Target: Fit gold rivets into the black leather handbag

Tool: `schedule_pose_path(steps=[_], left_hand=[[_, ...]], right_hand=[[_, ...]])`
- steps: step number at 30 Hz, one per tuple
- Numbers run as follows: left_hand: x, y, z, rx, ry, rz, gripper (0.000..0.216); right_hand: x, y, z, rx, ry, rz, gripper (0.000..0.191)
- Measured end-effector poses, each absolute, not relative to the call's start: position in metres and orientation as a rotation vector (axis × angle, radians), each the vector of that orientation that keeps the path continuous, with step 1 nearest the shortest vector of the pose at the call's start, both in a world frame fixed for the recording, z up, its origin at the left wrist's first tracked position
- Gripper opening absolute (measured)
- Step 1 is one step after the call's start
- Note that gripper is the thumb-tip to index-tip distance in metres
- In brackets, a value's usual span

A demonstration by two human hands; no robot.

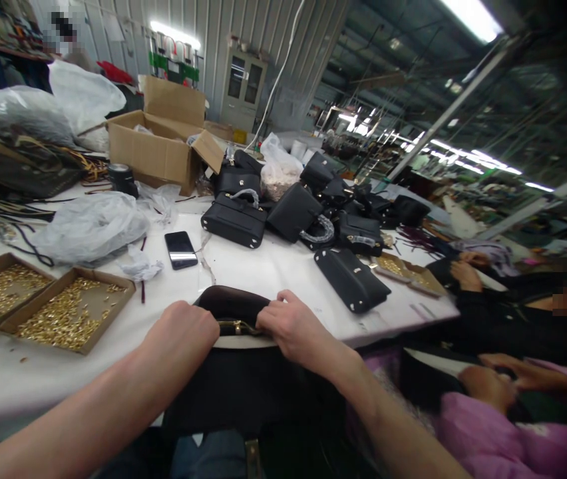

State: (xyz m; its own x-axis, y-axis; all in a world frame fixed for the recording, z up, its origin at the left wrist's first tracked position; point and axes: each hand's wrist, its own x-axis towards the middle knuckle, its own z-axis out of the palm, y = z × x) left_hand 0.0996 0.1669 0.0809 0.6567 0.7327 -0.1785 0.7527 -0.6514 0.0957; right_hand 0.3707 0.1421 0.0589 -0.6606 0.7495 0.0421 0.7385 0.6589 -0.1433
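A black handbag [253, 379] rests over my lap against the table's front edge. Its mouth is parted, showing a dark lining, a pale inner edge and a gold zipper [237, 326]. My left hand [184, 332] is closed on the bag's left rim, knuckles up. On the opposite side, my right hand [291, 326] pinches the rim near the end of the zipper. Both hands' fingertips are partly hidden inside or behind the rim. Just beyond the bag lies a black phone [180, 250].
Cardboard trays of small gold hardware [66, 313] lie at left, beside a plastic bag [96, 226]. Several finished black handbags [233, 219] crowd the table's middle and back, near an open carton [151, 150]. At right, co-workers' hands [488, 386] hold dark pieces.
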Motion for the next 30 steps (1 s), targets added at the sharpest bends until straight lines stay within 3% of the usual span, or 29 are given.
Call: schedule_pose_path(steps=[7, 13, 17, 22, 25, 30], left_hand=[[0.069, 0.185, 0.069, 2.634, 1.255, 0.036, 0.022], [0.043, 0.186, 0.040, 2.300, 1.224, 0.478, 0.037], [0.038, 0.173, 0.008, 1.928, 1.147, 0.822, 0.041], [0.043, 0.160, -0.009, 1.766, 1.155, 0.935, 0.055], [0.051, 0.156, -0.015, 1.627, 1.270, 1.025, 0.062], [0.058, 0.151, -0.038, 1.546, 1.261, 1.185, 0.054]], right_hand=[[0.392, 0.151, 0.053, -1.106, -2.640, 0.417, 0.017], [0.410, 0.142, 0.052, -1.175, -2.217, 0.676, 0.030], [0.438, 0.121, 0.039, -1.261, -2.106, 0.791, 0.049], [0.437, 0.089, 0.022, -1.499, -2.065, 0.855, 0.073], [0.418, 0.084, 0.012, -1.508, -1.926, 0.768, 0.066], [0.402, 0.097, -0.010, -1.382, -1.694, 0.743, 0.049]])
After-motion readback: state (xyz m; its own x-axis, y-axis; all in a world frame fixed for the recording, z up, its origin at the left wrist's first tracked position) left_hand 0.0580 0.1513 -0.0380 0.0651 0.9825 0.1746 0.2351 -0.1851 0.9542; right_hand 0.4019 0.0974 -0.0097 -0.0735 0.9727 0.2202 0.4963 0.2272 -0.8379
